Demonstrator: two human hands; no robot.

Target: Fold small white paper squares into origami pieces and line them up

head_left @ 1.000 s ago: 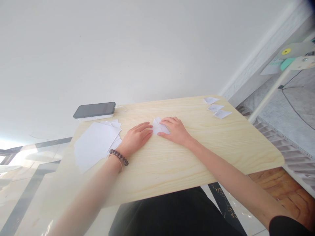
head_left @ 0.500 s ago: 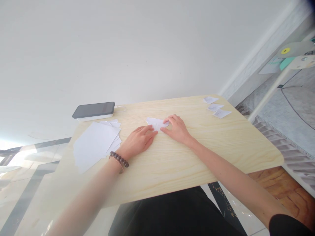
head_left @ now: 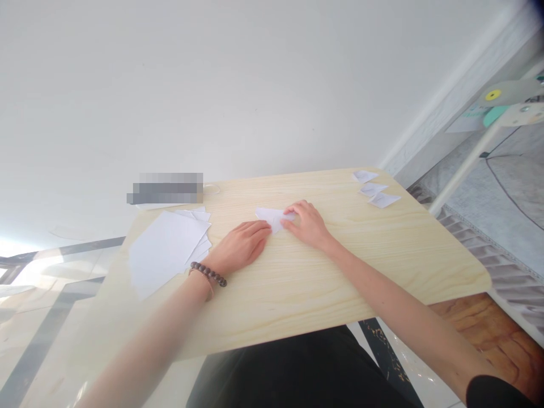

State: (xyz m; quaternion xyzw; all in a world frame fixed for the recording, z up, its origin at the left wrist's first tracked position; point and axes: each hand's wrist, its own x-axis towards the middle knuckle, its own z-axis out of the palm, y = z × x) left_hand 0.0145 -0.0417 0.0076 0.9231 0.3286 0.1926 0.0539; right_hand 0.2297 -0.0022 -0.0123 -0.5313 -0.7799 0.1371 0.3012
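Observation:
A small folded sheet of white paper [head_left: 274,219] lies on the light wood table in front of me. My left hand [head_left: 244,243] presses the near left part of it, its fingers together and their tips curled at the paper. With thumb and fingers, my right hand [head_left: 309,224] grips the paper's right end. The fingers partly cover both sides of the fold. A dark bead bracelet [head_left: 208,273] and a thin band circle my left wrist.
Loose white sheets [head_left: 164,249] lie fanned in a stack at the left. Three folded paper pieces [head_left: 385,199] sit by the far right corner. A blurred-out dark device [head_left: 168,192] rests at the back left, near the wall [head_left: 255,85].
The left fingers have drawn together and now cover the paper's near left edge. The right hand still grips the right end. The view has shifted slightly.

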